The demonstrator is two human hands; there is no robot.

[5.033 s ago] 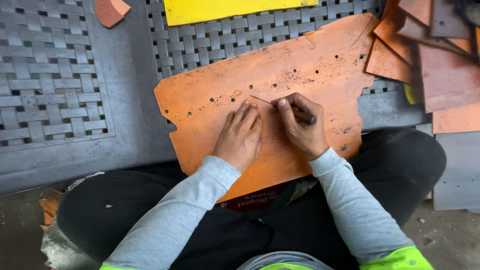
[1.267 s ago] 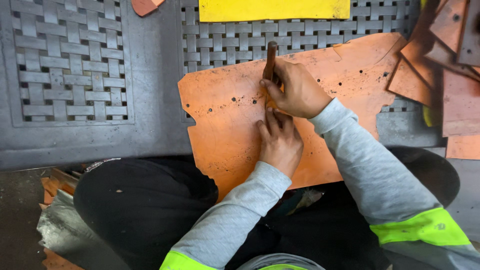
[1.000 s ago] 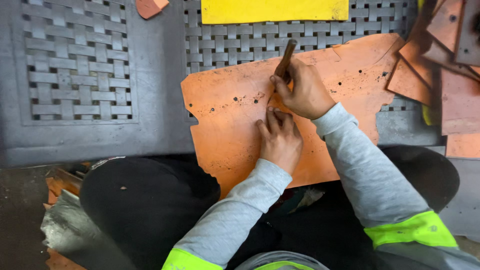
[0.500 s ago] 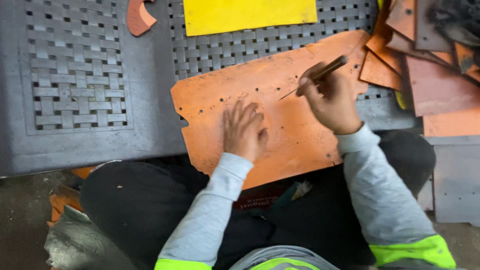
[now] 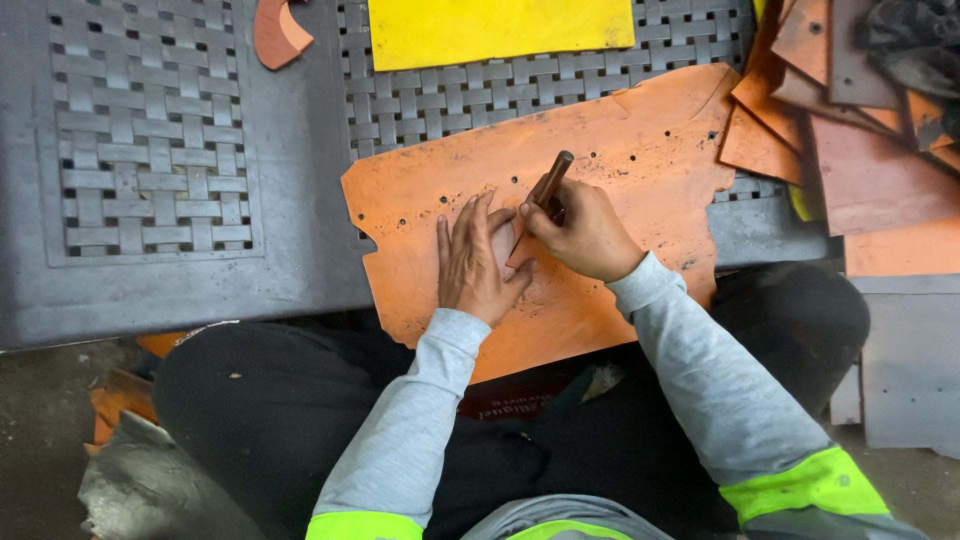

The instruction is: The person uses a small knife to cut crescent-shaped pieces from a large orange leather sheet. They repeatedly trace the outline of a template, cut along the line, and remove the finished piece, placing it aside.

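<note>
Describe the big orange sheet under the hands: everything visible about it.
The orange sheet is a large, flat, irregular piece, like leather or board, with ragged notched edges and small punched holes scattered over it. It lies tilted across the dark woven mat, its near edge over the person's lap. The left hand presses flat on it; the right hand holds a brown-handled tool with its tip on the surface. The surface looks scuffed and lightly scored.

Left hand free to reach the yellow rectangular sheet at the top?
Probably yes: the left hand lies flat on the orange leather sheet, holding nothing, and only bare sheet and woven mat separate it from the yellow rectangular sheet.
</note>
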